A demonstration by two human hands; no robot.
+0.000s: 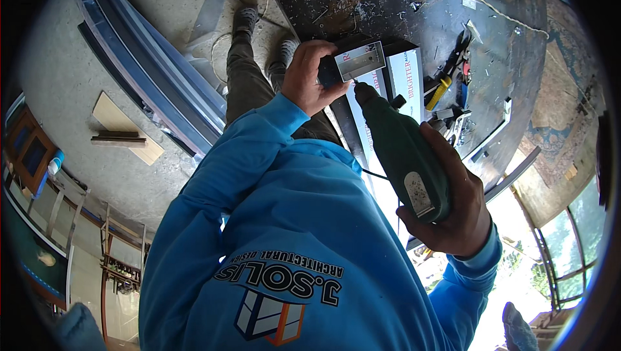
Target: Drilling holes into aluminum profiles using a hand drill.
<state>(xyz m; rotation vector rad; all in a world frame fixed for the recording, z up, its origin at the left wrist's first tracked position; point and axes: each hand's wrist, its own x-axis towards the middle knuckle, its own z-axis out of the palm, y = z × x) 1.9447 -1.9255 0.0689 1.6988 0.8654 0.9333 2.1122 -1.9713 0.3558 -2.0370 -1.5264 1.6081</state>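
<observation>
My left hand (309, 78) is closed at the near-left end of a silver, box-shaped aluminium profile (361, 61), thumb below and fingers above. In my right hand (462, 205) is a green power drill (404, 150), its fingers and thumb wrapped round the rear of the body. The drill's nose points up and left at the profile's lower edge, close to my left thumb. Whether the bit touches the metal, I cannot tell. Beneath these lie dark profiles with white printed film (406, 79).
Pliers and a yellow-handled tool (438, 92) lie on the dark, shaving-strewn worktable (349, 11), with a pale cord (485, 7) across it. Long film-wrapped profiles (145, 53) and a wooden board (129, 128) rest on the concrete floor at left.
</observation>
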